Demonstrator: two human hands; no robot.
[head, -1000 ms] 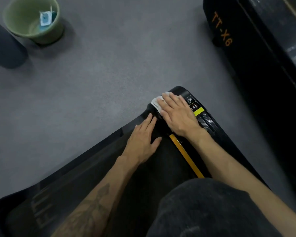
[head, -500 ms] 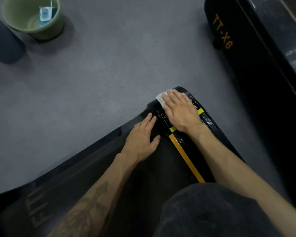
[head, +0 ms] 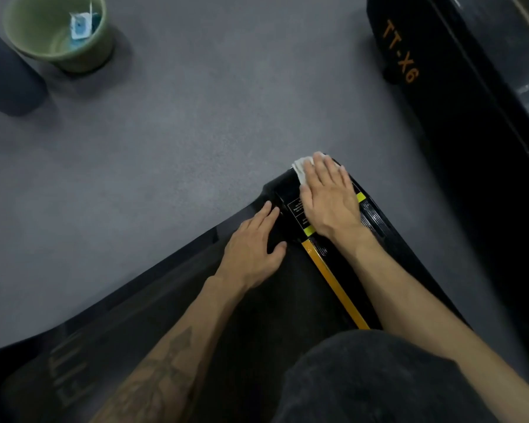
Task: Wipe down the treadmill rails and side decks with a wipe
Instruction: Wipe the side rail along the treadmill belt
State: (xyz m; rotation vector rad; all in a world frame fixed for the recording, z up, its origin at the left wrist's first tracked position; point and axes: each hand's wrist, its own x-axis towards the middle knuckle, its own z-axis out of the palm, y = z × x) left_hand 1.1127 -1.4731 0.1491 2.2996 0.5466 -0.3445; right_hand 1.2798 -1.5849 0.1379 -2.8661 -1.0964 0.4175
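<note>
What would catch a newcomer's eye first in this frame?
The right hand pressing a white wipe flat on the far end of the treadmill's side deck, beside its yellow stripe. Next, the green bin on the floor at upper left.

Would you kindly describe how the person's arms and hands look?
Both forearms are bare, with no sleeves, gloves, rings or watch in view. The left forearm bears a dark tattoo. The left hand and right hand are unmarked.

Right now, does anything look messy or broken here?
Nothing stands out. The right hand presses the white wipe flat on the treadmill's side deck, the left hand rests on the belt, and litter sits inside the green bin.
</note>
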